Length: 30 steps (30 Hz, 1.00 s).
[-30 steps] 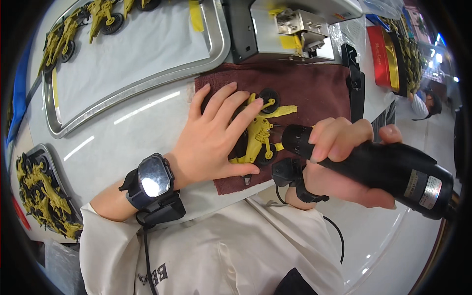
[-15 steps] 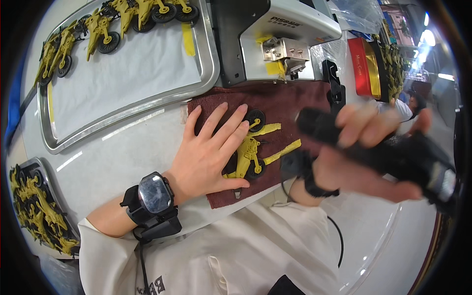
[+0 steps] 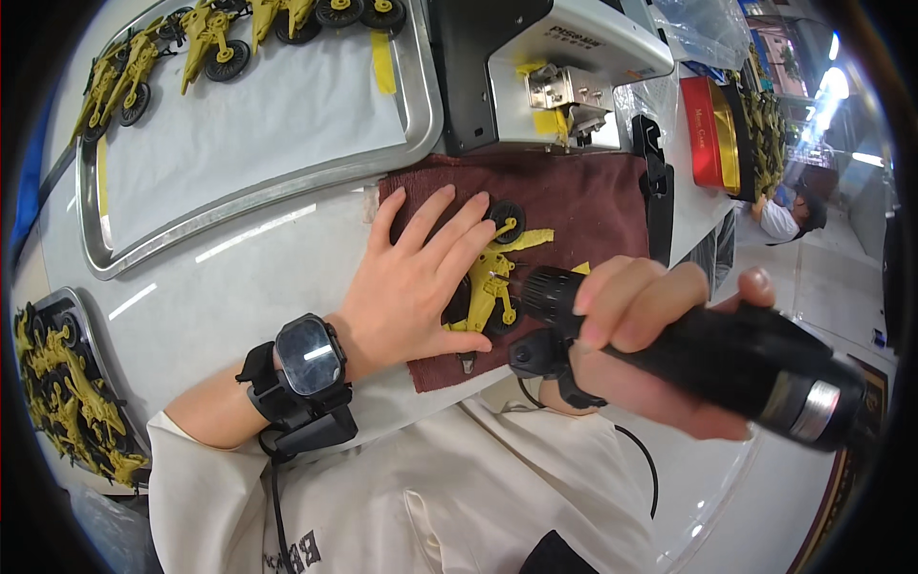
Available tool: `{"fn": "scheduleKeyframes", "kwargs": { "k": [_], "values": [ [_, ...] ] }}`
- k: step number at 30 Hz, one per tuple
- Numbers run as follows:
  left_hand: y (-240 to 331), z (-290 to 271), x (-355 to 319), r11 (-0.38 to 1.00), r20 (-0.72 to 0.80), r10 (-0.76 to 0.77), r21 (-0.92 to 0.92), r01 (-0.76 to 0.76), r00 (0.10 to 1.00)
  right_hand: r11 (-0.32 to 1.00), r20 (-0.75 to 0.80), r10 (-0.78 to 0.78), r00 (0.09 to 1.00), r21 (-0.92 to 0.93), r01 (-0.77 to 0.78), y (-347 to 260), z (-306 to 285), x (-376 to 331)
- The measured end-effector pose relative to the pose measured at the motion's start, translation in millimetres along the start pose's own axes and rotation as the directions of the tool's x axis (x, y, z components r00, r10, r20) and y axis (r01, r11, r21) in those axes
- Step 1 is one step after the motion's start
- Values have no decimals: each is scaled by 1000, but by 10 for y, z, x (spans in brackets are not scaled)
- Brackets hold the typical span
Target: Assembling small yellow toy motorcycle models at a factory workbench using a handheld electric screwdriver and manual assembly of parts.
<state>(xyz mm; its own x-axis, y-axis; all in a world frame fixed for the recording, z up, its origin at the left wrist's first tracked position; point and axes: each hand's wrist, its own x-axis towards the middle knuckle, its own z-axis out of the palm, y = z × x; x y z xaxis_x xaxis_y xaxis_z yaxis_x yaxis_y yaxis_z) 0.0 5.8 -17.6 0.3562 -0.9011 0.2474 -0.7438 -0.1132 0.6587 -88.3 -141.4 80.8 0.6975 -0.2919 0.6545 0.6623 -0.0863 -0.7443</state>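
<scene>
A yellow toy motorcycle [image 3: 493, 279] with black wheels lies on its side on a dark red cloth [image 3: 602, 210]. Flat over its left part rests my left hand [image 3: 402, 287], fingers spread, covering some of the toy. My right hand [image 3: 636, 311] is wrapped round a black electric screwdriver [image 3: 751, 359]. The screwdriver's front end points left at the middle of the motorcycle, and a thin bit reaches its body; whether it sits in a screw I cannot tell. Yellow strips [image 3: 531, 240] lie on the cloth beside the toy.
A metal tray [image 3: 263, 231] at the far left holds several yellow motorcycles on white paper. More yellow pieces fill a smaller tray [image 3: 105, 346] at the near left. Behind the cloth stands a grey and black machine [image 3: 516, 91]. A red box [image 3: 701, 134] is at the far right.
My right hand has brought the electric screwdriver down and left to the motorcycle. The left hand keeps its place on the toy. The whole view has shifted slightly.
</scene>
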Motion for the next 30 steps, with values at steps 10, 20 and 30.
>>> {"fn": "scheduleKeyframes", "kwargs": {
  "k": [10, 20, 30],
  "values": [
    [8, 25, 27, 1000, 5, -9, -22, 10, 1000, 997, -25, -19, 1000, -74, 17, 87, -31, -102],
    [10, 12, 24, 999, 6, -29, -34, 29, 1000, 999, 154, 26, 988, -44, -19, 302, -127, -37],
    [34, -32, 28, 1000, 36, -6, -5, 6, 999, 989, 48, -100, 994, -103, 104, 16, -217, 558]
  ]
}}
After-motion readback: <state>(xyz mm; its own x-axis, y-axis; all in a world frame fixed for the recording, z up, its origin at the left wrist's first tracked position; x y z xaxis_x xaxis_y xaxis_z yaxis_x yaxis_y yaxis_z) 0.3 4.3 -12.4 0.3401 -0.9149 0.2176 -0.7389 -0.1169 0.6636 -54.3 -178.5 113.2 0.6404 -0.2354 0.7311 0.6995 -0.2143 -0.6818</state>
